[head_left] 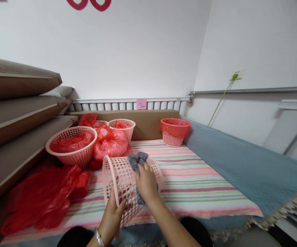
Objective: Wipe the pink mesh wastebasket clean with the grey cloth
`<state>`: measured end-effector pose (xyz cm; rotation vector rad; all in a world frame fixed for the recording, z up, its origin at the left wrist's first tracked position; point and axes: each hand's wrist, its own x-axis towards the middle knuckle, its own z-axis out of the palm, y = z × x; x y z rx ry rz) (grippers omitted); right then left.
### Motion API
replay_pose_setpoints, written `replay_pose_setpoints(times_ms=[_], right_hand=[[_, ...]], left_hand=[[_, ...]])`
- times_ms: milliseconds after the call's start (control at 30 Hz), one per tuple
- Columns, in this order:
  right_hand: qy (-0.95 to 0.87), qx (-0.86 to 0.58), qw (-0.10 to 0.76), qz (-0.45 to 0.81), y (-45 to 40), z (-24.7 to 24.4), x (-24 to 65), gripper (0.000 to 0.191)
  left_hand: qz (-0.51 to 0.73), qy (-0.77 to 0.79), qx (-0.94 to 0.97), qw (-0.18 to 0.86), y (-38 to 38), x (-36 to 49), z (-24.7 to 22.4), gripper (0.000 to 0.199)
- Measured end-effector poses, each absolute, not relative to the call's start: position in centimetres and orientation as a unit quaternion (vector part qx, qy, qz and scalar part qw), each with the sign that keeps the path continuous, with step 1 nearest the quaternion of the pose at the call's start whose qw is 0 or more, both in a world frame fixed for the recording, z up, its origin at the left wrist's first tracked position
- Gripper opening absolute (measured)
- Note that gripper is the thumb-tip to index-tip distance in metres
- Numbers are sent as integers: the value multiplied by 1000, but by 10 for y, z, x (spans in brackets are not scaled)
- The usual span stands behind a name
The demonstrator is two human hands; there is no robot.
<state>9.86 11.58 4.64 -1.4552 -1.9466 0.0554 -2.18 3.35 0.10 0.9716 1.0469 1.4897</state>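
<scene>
Striped sheet [194,192] underneath, and pink basket [124,168] lies sideways on it, wall up, prob. for easy reach; L hand [113,213] grip's pinching its rim, presumably to stop rolling, R hand [147,181] grip's clutching grey cloth [136,162] agst. the mesh.

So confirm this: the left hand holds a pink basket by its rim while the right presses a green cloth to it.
The cloth is grey, not green, in the head view; the right hand presses it to the basket the left hand holds.
</scene>
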Motion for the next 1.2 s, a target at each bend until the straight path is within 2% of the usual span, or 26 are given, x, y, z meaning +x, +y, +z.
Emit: replay_pose_setpoints(times_ms=[200,467,700,867,1000,1200], right_hand=[[-808,-438,388,66,70,67,54,41],[-814,-433,386,40,74,54,63,44],[-770,-540,339,-12,127,32,109,47],[-679,-679,281,-1,172,12,163,40],[-678,-679,280,-19,176,2,174,41],[-680,-675,285,-32,172,-2,168,41]], left_hand=[[645,497,440,379,27,-21,3,76],[625,495,475,372,30,-19,-5,79],[597,441,425,518,27,-20,-10,88],[598,448,433,505,26,-19,-20,87],[600,452,439,493,27,-18,-16,81],[611,458,432,479,39,-23,20,72]])
